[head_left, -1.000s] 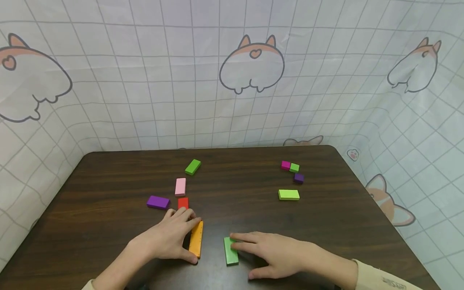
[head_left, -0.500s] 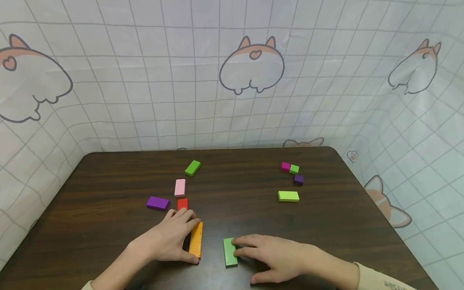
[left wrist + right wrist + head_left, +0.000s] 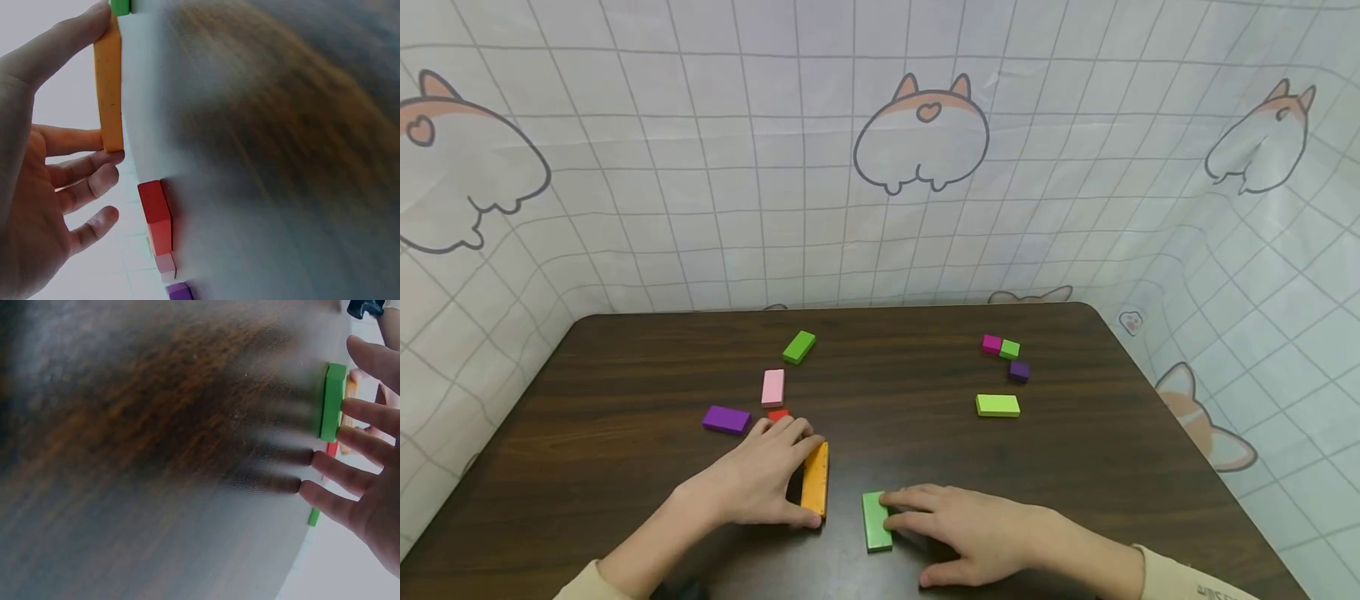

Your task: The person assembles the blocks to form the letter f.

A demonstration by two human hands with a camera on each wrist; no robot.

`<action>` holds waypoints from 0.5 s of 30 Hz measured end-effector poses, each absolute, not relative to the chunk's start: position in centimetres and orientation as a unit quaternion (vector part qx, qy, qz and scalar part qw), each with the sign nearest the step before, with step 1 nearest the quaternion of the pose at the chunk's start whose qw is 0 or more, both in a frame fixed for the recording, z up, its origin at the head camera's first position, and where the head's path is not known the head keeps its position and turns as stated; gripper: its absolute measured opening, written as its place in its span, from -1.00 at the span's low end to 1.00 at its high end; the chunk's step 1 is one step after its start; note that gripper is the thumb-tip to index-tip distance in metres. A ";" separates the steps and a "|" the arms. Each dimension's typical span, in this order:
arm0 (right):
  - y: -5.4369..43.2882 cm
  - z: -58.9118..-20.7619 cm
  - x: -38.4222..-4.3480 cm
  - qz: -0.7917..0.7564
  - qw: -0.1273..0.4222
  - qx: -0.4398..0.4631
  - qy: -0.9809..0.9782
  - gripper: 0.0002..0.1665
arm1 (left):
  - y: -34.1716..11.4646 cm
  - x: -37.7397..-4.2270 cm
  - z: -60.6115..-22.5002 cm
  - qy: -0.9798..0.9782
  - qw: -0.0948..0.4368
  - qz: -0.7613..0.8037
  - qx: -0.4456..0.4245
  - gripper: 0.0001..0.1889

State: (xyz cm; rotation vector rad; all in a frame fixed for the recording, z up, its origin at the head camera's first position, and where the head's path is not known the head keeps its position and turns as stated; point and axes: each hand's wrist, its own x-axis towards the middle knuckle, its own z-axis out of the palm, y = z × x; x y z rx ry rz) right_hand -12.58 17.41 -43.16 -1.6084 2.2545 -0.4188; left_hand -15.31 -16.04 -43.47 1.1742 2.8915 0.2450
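Observation:
My left hand point(image 3: 760, 475) pinches a long orange block point(image 3: 816, 482) by its two ends, thumb at the near end and fingertips at the far end. The left wrist view shows the orange block point(image 3: 109, 87) between thumb and fingers, the other fingers spread. A red block point(image 3: 778, 414), partly hidden, lies just beyond that hand. To the right, a green block point(image 3: 876, 522) lies flat on the table. My right hand point(image 3: 973, 533) touches its right side with the tips of two extended fingers, the thumb apart from it; the right wrist view shows the other fingertips near the tabletop.
Pink point(image 3: 772, 388), purple point(image 3: 727, 419) and green blocks point(image 3: 799, 347) lie beyond the left hand. At the back right are small magenta point(image 3: 992, 343), green point(image 3: 1010, 349) and dark purple cubes point(image 3: 1018, 371), plus a lime block point(image 3: 997, 406). A patterned curtain point(image 3: 820, 208) hangs behind the table.
My left hand has moved the orange block slightly away from me and to the right, covering more of the red block. The right hand has barely shifted at the green block.

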 end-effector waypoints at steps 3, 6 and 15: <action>17.4 -43.1 -12.6 -0.147 0.174 -0.564 0.794 -0.31 | -15.7 -15.6 -43.3 0.925 -0.001 0.089 0.369 0.00; 17.4 -43.2 -12.6 -0.149 0.175 -0.564 0.793 -0.31 | -15.2 -15.9 -43.2 0.928 -0.002 0.100 0.359 -0.01; 17.4 -43.3 -12.5 -0.147 0.168 -0.565 0.794 -0.32 | -14.1 -16.4 -42.9 0.930 -0.030 0.122 0.345 -0.02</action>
